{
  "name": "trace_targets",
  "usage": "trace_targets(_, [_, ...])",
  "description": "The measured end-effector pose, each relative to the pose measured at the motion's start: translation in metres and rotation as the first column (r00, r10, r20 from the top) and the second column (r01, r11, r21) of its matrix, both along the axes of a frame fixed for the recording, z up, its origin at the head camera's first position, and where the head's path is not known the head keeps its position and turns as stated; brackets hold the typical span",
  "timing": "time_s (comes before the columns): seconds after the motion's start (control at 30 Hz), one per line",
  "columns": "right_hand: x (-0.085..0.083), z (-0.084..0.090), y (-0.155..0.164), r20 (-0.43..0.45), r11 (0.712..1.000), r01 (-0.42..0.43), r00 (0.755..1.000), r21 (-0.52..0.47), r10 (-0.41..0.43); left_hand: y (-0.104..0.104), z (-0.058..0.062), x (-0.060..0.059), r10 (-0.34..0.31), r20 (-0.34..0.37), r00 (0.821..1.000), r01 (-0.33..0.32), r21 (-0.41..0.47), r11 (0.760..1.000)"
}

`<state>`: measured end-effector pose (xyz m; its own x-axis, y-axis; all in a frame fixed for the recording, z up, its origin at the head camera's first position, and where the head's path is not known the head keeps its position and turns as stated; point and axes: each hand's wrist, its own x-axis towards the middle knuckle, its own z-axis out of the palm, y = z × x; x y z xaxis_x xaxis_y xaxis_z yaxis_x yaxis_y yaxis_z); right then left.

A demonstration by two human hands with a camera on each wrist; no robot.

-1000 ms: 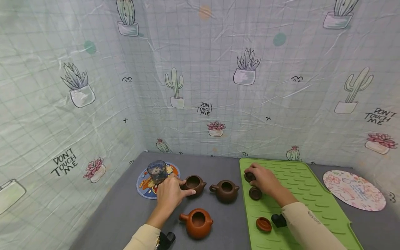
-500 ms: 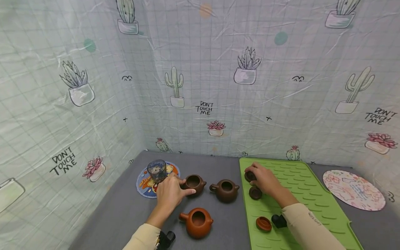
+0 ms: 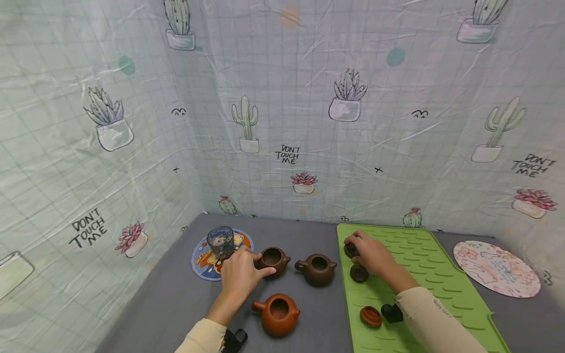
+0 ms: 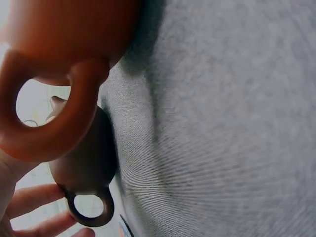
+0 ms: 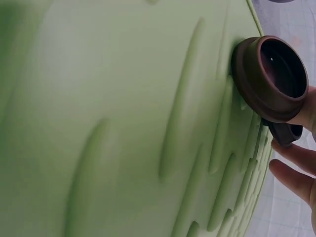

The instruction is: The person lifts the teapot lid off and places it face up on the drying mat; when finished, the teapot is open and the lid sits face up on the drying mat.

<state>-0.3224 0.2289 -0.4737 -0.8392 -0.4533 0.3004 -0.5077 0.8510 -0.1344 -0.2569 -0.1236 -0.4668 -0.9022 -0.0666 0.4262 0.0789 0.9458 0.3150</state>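
Note:
My left hand grips a dark brown lidless teapot on the grey table, thumb on its near side; its fingers show beside the pot's handle. A second dark teapot stands to its right, and an orange teapot stands nearer me, its handle filling the left wrist view. My right hand pinches a small dark lid at the far left corner of the green mat. Another dark lid lies just in front of it, upside down. My right hand's fingers curl by the held lid.
An orange lid lies on the mat's near part. A glass cup stands on a round printed coaster left of the teapots. A floral round mat lies at the far right. Cactus-print cloth walls close in the table.
Both hands keep their holds in the same places; only the head view shifts a little.

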Motion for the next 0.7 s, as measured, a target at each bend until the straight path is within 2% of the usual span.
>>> trace_targets(0.07, [0.002,0.001,-0.001,0.01,1.0,-0.002,1.0,-0.013,0.002,-0.001,0.0,0.002,-0.013,-0.002,1.0,0.013,-0.035,0.999])
trace_targets(0.17, [0.007,0.004,-0.001,0.025,0.999,-0.018,1.0,-0.038,0.019,-0.004,0.001,0.005,-0.021,0.033,0.999,0.023,-0.063,0.998])
trace_targets(0.3, [0.014,0.011,0.002,0.057,0.996,-0.022,0.998,-0.084,0.027,-0.006,0.006,0.008,-0.046,0.096,0.994,0.051,-0.045,0.998])
trace_targets(0.5, [0.023,0.027,0.016,0.058,0.993,0.03,0.998,-0.112,-0.024,-0.008,0.027,0.007,-0.099,0.129,0.987,0.098,0.02,0.995])
trace_targets(0.7, [0.034,0.051,0.03,0.034,0.997,0.07,0.997,-0.036,-0.069,-0.006,0.046,0.001,-0.173,0.114,0.978,0.179,-0.041,0.983])
